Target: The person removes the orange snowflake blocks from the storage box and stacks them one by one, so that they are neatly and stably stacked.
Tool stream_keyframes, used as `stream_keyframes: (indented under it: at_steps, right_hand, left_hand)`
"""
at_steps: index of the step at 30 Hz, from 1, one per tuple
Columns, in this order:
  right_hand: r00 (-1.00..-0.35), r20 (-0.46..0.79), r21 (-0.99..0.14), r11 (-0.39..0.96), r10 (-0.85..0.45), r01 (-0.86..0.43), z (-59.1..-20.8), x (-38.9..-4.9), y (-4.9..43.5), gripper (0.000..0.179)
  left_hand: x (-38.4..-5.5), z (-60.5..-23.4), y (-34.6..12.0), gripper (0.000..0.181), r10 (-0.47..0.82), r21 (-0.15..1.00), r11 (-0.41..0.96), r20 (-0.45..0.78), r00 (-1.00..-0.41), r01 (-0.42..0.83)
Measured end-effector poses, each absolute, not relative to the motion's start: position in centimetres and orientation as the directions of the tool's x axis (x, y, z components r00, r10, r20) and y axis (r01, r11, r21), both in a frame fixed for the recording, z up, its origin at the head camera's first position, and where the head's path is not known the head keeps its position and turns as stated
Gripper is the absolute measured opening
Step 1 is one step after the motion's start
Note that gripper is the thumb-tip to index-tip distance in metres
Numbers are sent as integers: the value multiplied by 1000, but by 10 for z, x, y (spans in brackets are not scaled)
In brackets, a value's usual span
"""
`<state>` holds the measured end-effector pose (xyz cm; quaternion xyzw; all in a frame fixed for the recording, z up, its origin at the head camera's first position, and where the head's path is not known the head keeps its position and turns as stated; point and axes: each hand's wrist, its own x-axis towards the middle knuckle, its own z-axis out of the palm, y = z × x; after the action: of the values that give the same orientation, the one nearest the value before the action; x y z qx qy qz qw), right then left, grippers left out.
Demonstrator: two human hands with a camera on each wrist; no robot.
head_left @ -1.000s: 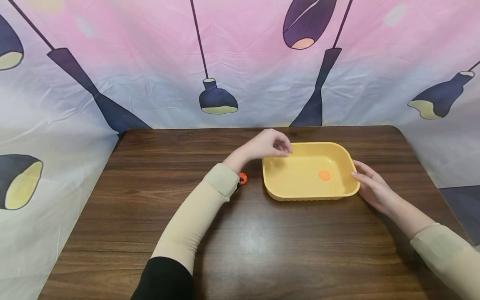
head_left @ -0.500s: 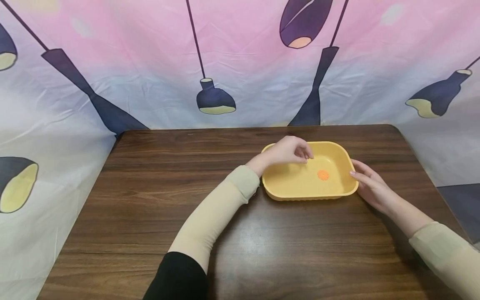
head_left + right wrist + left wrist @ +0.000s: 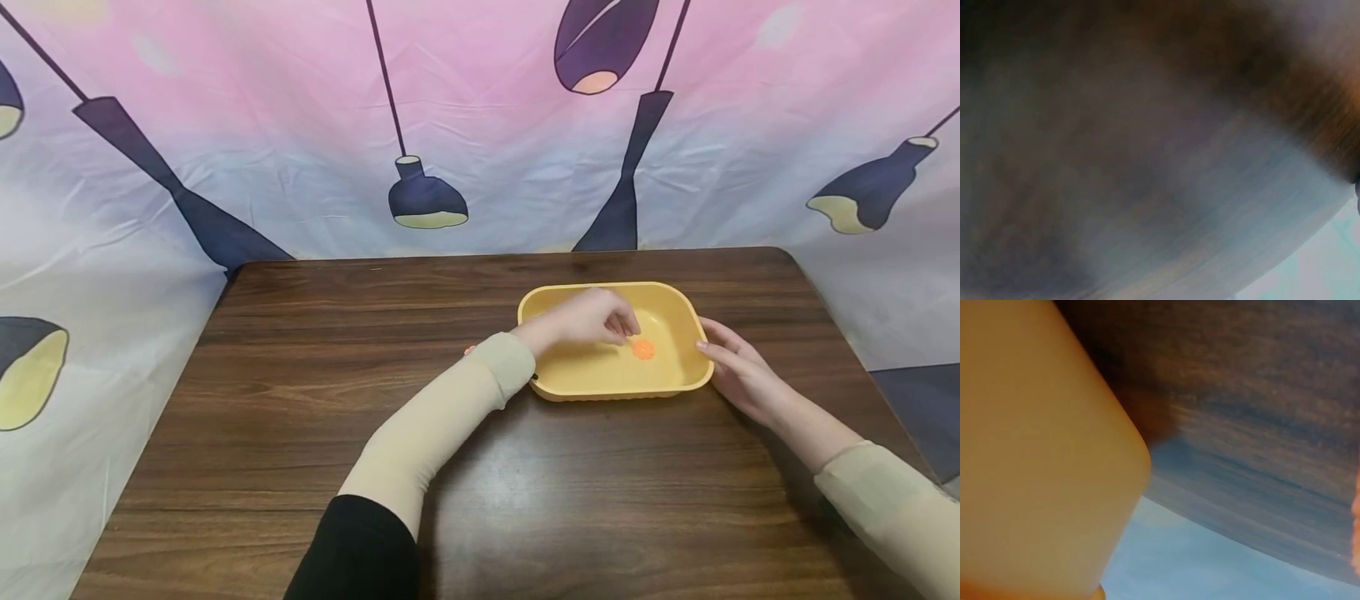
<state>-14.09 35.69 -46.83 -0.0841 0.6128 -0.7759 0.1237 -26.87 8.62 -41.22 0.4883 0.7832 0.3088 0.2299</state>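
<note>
A yellow plastic bin (image 3: 600, 385) stands on the table, toward its back right. Inside, on the bottom, lies a flat round orange piece (image 3: 642, 349) with a scalloped edge. My left hand (image 3: 596, 317) reaches over the bin's left end, fingers bent loosely downward, fingertips right at the orange piece's left edge. With the thumb over the rim and the fingers outside, my right hand (image 3: 738, 367) holds the bin's right end. The bin's outer wall (image 3: 1041, 456) fills the left of the left wrist view; the right wrist view is blurred.
Mostly hidden behind the left sleeve, a small red-orange thing (image 3: 470, 350) lies on the brown wooden table (image 3: 337, 350), left of the bin. Behind the table hangs a cloth (image 3: 315, 125) printed with lamps.
My left hand has moved right and down into the bin, from its back left rim to the orange piece. The right hand keeps its hold on the bin.
</note>
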Motion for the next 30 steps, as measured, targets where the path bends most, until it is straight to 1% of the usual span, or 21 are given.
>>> stream_keyframes:
  at_steps: [4, 9, 13, 19, 25, 30]
  right_hand:
    - [-956, -20, -972, -220, -293, 88, -468, -141, 356, 42]
    - [-958, -29, -972, -215, -287, 94, -468, -141, 356, 41]
    - [-958, -33, -974, -207, -286, 96, -468, -141, 356, 40]
    - [-958, -39, -976, -197, -284, 98, -468, -141, 356, 40]
    - [-959, -40, -976, -193, -279, 97, -467, -140, 356, 39]
    - [-961, -42, -973, -207, -275, 102, -467, -140, 355, 40]
  left_hand:
    - [-267, -412, 91, 25, 915, 695, 326, -62, -398, 641]
    - [-267, -411, 96, 29, 924, 632, 338, -81, -374, 697]
    - [-266, -411, 98, 33, 930, 608, 339, -99, -355, 718]
    - [-267, -408, 101, 38, 940, 607, 329, -134, -315, 723]
    - [-271, -400, 109, 38, 946, 628, 315, -142, -292, 712]
    - [-273, -398, 112, 43, 946, 644, 321, -182, -268, 694]
